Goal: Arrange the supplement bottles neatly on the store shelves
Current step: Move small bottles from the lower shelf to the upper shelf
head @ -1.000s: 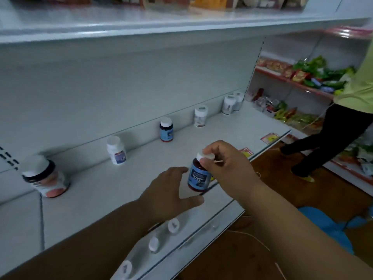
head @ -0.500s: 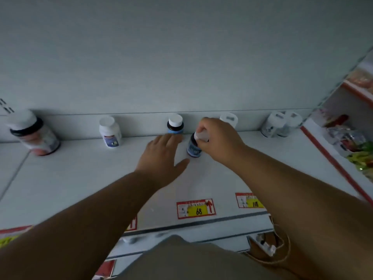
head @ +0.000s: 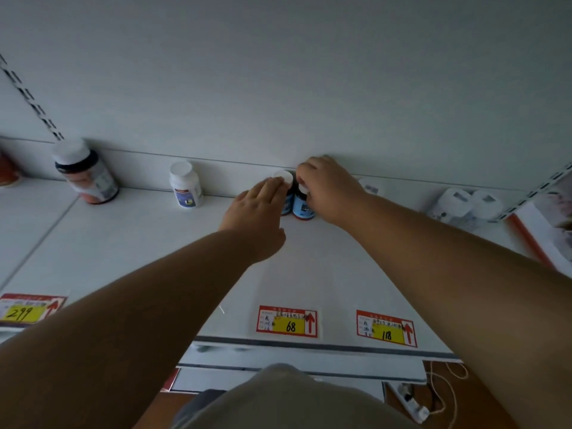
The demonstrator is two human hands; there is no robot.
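The shelf (head: 325, 274) is showing a plain pale grey-white, as is the back panel (head: 278, 88). The two small bottles (head: 301, 205) at the back are wearing blue labels on dark bodies, one showing a white cap. The white bottle (head: 185, 188) is carrying a blue-and-red label. The large bottle (head: 88, 174) is showing a white cap, black collar and reddish-orange base. The price tags (head: 288, 322) are displaying red borders, yellow panels and red arrows. The floor (head: 464, 397) is appearing brown.

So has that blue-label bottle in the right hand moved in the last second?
Yes. The blue-label bottle went from the shelf's front edge to the back wall, now standing beside the matching bottle, right hand gripping its cap.
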